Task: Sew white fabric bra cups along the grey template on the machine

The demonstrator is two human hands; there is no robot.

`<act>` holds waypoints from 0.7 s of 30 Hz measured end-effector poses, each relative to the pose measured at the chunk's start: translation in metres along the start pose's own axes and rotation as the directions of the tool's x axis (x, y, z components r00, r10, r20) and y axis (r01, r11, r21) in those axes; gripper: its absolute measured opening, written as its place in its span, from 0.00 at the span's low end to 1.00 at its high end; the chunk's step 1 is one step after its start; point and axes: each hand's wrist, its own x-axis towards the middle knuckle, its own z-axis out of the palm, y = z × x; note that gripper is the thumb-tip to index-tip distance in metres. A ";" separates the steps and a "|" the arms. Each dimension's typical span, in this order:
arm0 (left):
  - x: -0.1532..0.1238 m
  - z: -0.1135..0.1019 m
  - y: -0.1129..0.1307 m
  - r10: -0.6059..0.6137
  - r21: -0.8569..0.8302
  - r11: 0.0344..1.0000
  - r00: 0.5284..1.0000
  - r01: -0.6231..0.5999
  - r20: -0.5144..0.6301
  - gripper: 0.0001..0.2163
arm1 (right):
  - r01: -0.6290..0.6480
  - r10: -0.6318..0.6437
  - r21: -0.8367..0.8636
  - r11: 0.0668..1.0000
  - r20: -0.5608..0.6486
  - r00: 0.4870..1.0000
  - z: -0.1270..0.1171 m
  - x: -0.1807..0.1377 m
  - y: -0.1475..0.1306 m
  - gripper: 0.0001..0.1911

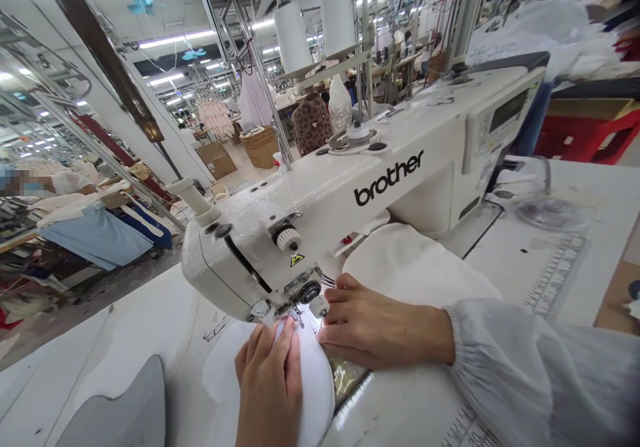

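Observation:
A white fabric piece (317, 373) with a curved edge lies under the presser foot (295, 313) of a white sewing machine (320, 187). My left hand (270, 373) is on this fabric just before the foot, its fingers close together and gripping it at the tips. To the right of the needle area, my right hand (380, 327) has its fingers curled in by the fabric's edge, fingertips partly hidden. Behind that hand, white cloth (410, 260) spreads over the machine bed under the arm. A lamp lights the spot between both hands.
Thread cones (293, 37) stand above the machine. A grey curved plate (125, 407) lies at the table's front left. Ruler markings (555, 277) and a clear round dish (553, 213) are on the right. Light blue cloth (95, 233) hangs from a neighbouring table.

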 end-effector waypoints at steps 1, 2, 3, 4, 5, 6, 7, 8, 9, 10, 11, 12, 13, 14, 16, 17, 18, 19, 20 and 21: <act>-0.001 0.001 -0.002 0.023 0.015 1.000 1.000 -0.023 -0.001 0.19 | -0.002 0.002 -0.008 1.000 0.001 1.000 0.000 0.000 0.000 0.13; -0.002 0.002 -0.005 0.044 0.031 0.999 0.999 -0.044 -0.002 0.18 | -0.004 0.004 -0.014 1.000 0.003 1.000 0.000 0.000 0.000 0.13; -0.004 0.003 -0.007 0.064 0.047 0.997 0.998 -0.064 -0.001 0.17 | -0.004 0.004 -0.018 1.000 0.005 1.000 0.000 0.001 -0.001 0.13; -0.006 0.005 -0.010 0.077 0.059 0.995 0.997 -0.077 0.006 0.17 | -0.004 0.004 -0.020 1.000 0.007 1.000 -0.001 0.001 -0.001 0.13; -0.008 0.006 -0.013 0.080 0.068 0.994 0.997 -0.081 0.015 0.16 | -0.007 0.007 -0.021 1.000 0.009 1.000 -0.001 0.001 -0.001 0.13; -0.010 0.008 -0.015 0.078 0.074 0.994 0.997 -0.080 0.025 0.16 | -0.008 0.008 -0.021 1.000 0.011 1.000 -0.002 0.001 -0.002 0.13; -0.011 0.010 -0.017 0.082 0.075 0.994 0.996 -0.085 0.036 0.15 | -0.009 0.009 -0.021 1.000 0.013 1.000 -0.003 0.001 -0.002 0.13; -0.012 0.011 -0.019 0.087 0.072 0.993 0.995 -0.091 0.045 0.15 | -0.012 0.012 -0.021 1.000 0.013 1.000 -0.003 0.001 -0.003 0.13; -0.013 0.012 -0.021 0.083 0.061 0.994 0.995 -0.086 0.051 0.15 | -0.015 0.015 -0.020 1.000 0.013 1.000 -0.004 0.002 -0.003 0.14; -0.013 0.013 -0.021 0.070 0.035 0.997 0.996 -0.072 0.057 0.15 | -0.019 0.019 -0.019 1.000 0.013 1.000 -0.005 0.002 -0.004 0.14; -0.012 0.014 -0.021 0.050 -0.003 0.999 0.997 -0.050 0.058 0.15 | -0.021 0.021 -0.018 1.000 0.011 1.000 -0.006 0.002 -0.004 0.13; -0.011 0.014 -0.021 0.023 -0.044 0.999 0.998 -0.021 0.060 0.15 | -0.025 0.025 -0.017 1.000 0.008 1.000 -0.006 0.002 -0.004 0.13; -0.010 0.013 -0.019 -0.007 -0.082 0.997 0.998 0.012 0.060 0.15 | -0.028 0.028 -0.018 0.999 0.005 1.000 -0.006 0.002 -0.005 0.13; -0.009 0.012 -0.017 -0.033 -0.114 0.993 0.997 0.040 0.063 0.15 | -0.027 0.027 -0.016 1.000 0.003 1.000 -0.006 0.002 -0.005 0.13; -0.006 0.008 -0.011 -0.071 -0.150 0.986 0.995 0.079 0.063 0.16 | -0.020 0.020 -0.002 1.000 -0.002 1.000 -0.005 0.001 -0.005 0.13; -0.005 0.005 -0.007 -0.085 -0.159 0.983 0.994 0.095 0.066 0.16 | -0.018 0.018 0.009 1.000 -0.005 1.000 -0.005 0.000 -0.005 0.13; -0.005 0.003 -0.004 -0.104 -0.173 0.978 0.992 0.115 0.072 0.16 | -0.016 0.016 0.022 1.000 -0.010 1.000 -0.004 0.000 -0.005 0.13; -0.004 0.000 0.000 -0.126 -0.187 0.972 0.989 0.139 0.080 0.16 | -0.011 0.012 0.035 0.999 -0.017 1.000 -0.003 -0.001 -0.005 0.13; -0.004 -0.003 0.004 -0.150 -0.201 0.966 0.985 0.165 0.089 0.16 | -0.002 0.003 0.049 0.999 -0.025 1.000 -0.003 -0.002 -0.005 0.13; -0.003 -0.005 0.007 -0.175 -0.216 0.957 0.980 0.192 0.098 0.16 | 0.014 -0.012 0.063 0.998 -0.036 0.999 -0.002 -0.002 -0.006 0.14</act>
